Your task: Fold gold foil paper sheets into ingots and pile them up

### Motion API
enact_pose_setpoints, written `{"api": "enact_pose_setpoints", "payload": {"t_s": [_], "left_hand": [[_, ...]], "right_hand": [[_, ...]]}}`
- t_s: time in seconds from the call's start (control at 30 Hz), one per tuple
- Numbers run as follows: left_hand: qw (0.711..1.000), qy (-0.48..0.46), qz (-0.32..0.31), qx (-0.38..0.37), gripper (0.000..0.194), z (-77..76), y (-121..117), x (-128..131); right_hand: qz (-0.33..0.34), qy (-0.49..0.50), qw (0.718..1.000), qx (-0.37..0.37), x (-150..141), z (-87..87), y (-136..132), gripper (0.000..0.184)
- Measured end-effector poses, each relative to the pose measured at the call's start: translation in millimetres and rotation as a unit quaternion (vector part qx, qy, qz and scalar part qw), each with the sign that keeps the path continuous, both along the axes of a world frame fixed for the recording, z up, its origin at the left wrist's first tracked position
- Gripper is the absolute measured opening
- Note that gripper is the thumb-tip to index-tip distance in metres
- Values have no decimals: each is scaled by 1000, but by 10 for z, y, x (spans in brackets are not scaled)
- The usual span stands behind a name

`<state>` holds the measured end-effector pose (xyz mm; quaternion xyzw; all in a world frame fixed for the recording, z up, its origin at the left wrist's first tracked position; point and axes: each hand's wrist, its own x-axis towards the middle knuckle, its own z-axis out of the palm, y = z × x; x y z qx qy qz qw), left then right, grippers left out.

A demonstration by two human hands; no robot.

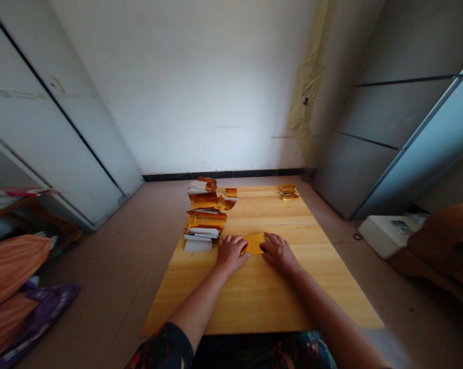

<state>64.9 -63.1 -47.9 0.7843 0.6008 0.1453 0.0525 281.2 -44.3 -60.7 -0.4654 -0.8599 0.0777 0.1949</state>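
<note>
A small gold sheet of paper (255, 242) lies flat on the wooden table (262, 287) between my hands. My left hand (230, 253) rests on its left edge, fingers curled down onto the paper. My right hand (278, 252) presses on its right edge, fingers bent onto it. Just left of my left hand stands a pile of gold and white paper sheets (205, 221), some curled and folded. A small heap of folded gold pieces (288, 191) sits at the table's far right corner.
White cabinet doors (62, 138) stand to the left and a grey cabinet (400, 133) to the right. A white box (388, 233) lies on the floor at right. Orange and purple cloth (19, 292) lies at lower left.
</note>
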Motion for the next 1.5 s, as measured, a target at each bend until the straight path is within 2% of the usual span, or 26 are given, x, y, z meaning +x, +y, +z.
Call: {"api": "enact_pose_setpoints", "payload": {"t_s": [0.13, 0.33, 0.6, 0.77, 1.03, 1.2, 1.33, 1.43, 1.5], "left_hand": [[1000, 4, -19, 11, 30, -2, 20, -22], [999, 0, -39, -16, 43, 68, 51, -56], [998, 17, -54, -6, 31, 82, 72, -62], [998, 18, -58, 5, 26, 67, 75, -60], [999, 12, -52, -3, 37, 93, 57, -46], [999, 2, -49, 10, 26, 105, 44, -21], [999, 3, -46, 14, 17, 108, 33, -34], [999, -1, -45, 18, 17, 102, 15, -52], [999, -8, -47, 21, 16, 95, 4, -59]], "right_hand": [[13, -21, 1000, 7, 16, -3, 17, 27], [19, -40, 999, 1, 5, 76, 58, 22], [37, -16, 999, 8, -20, 156, 70, 16], [17, -15, 1000, 0, -15, 103, 96, 15], [-11, 26, 999, -34, -34, 29, 179, 15], [-38, 64, 996, -52, -38, 33, 195, 14], [22, 80, 997, 0, -44, 77, 137, 31], [68, 68, 995, 0, -83, 110, 87, 17], [53, 75, 996, -21, -119, 109, 76, 19]]}}
